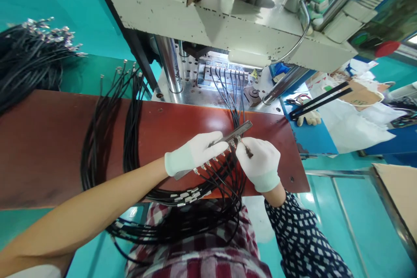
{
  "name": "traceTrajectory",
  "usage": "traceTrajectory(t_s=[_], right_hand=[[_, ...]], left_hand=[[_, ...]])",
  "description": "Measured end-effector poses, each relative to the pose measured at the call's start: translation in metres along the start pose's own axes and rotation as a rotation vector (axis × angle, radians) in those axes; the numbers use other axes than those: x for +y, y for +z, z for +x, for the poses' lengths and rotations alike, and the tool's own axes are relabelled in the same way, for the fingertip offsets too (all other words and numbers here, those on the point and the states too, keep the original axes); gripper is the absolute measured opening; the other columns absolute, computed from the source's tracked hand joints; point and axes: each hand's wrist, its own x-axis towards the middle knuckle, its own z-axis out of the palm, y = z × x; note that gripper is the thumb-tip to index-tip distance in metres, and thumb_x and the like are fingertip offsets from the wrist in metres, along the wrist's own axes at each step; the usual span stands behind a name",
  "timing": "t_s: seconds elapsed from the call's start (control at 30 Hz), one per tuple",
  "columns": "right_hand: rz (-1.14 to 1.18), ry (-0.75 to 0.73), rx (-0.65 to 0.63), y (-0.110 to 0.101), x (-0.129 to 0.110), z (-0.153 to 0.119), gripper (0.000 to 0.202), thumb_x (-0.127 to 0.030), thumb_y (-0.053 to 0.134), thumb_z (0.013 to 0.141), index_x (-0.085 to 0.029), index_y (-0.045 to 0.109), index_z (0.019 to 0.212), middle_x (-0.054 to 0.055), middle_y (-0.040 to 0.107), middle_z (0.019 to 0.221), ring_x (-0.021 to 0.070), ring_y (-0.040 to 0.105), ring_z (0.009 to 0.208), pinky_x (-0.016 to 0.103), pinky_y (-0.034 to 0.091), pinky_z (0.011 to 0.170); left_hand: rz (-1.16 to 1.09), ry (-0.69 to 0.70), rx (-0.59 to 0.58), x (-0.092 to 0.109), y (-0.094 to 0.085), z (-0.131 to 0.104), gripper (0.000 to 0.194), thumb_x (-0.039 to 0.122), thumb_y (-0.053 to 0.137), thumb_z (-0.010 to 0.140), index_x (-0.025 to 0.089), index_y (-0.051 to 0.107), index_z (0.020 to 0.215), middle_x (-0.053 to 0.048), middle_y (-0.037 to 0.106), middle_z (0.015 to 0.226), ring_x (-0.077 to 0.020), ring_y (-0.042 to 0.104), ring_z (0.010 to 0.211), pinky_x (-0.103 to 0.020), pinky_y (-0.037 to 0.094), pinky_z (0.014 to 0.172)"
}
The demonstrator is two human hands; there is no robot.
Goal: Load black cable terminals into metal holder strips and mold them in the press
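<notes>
My left hand [198, 151], in a white glove, is closed around a long narrow metal bar [243, 128] that lies slantwise above the bench. A row of small metal connectors [208, 164] sticks out along the bar's near side, with black cables [224, 186] trailing from them toward my lap. At the bar's far right end, my gloved right hand [260, 161] has its fingers pinched on a cable connector [239, 139]. A dark bit shows by those fingers, too small to make out. Just beyond the bar, more cables [233, 106] run into the press.
A press with a light-coloured beam [208, 21] and a lower metal mould [224, 77] stands ahead. Cable bundles [132, 139] lie across the red-brown bench [48, 147] at left. A large cable pile [29, 61] is further left. Two black rods [321, 100] and a glove [309, 118] are at right.
</notes>
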Motion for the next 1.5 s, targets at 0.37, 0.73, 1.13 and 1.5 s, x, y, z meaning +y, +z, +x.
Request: traceTrajectory(t_s=[0.37, 0.73, 1.13, 1.5], right_hand=[[-0.105, -0.009, -0.035, -0.018, -0.018, -0.001, 0.009, -0.029, 0.066, 0.084, -0.024, 0.073, 0.079, 0.000, 0.062, 0.076, 0.0139, 0.057, 0.066, 0.028, 0.039, 0.060], [-0.044, 0.013, -0.038, -0.010, -0.018, 0.001, 0.009, -0.024, 0.065, 0.084, -0.020, 0.068, 0.076, 0.000, 0.063, 0.077, 0.0125, 0.056, 0.066, 0.029, 0.039, 0.062], [-0.108, -0.067, -0.028, -0.005, -0.026, 0.003, 0.013, -0.020, 0.064, 0.080, -0.021, 0.065, 0.066, 0.003, 0.062, 0.072, 0.0173, 0.051, 0.070, 0.033, 0.033, 0.065], [-0.117, -0.115, -0.144, -0.015, -0.036, 0.004, 0.012, -0.031, 0.067, 0.082, -0.025, 0.071, 0.072, 0.002, 0.063, 0.075, 0.0194, 0.049, 0.072, 0.036, 0.028, 0.064]], left_hand=[[-0.060, -0.042, 0.015, 0.003, 0.001, 0.000, 0.044, 0.061, 0.042, 0.093, 0.019, 0.041, 0.077, 0.005, 0.041, 0.063, -0.0083, 0.044, 0.050, -0.018, 0.034, 0.040], [-0.020, 0.007, 0.051, 0.004, -0.001, 0.002, 0.043, 0.057, 0.041, 0.094, 0.019, 0.043, 0.075, 0.005, 0.039, 0.063, -0.0088, 0.039, 0.055, -0.020, 0.030, 0.046], [-0.032, 0.044, 0.063, -0.001, -0.001, 0.004, 0.044, 0.056, 0.041, 0.095, 0.019, 0.037, 0.072, 0.004, 0.034, 0.067, -0.0092, 0.035, 0.060, -0.022, 0.031, 0.052], [-0.061, 0.006, 0.067, -0.002, -0.001, 0.006, 0.045, 0.058, 0.041, 0.095, 0.018, 0.044, 0.075, 0.004, 0.045, 0.069, -0.0104, 0.044, 0.060, -0.023, 0.035, 0.054]])
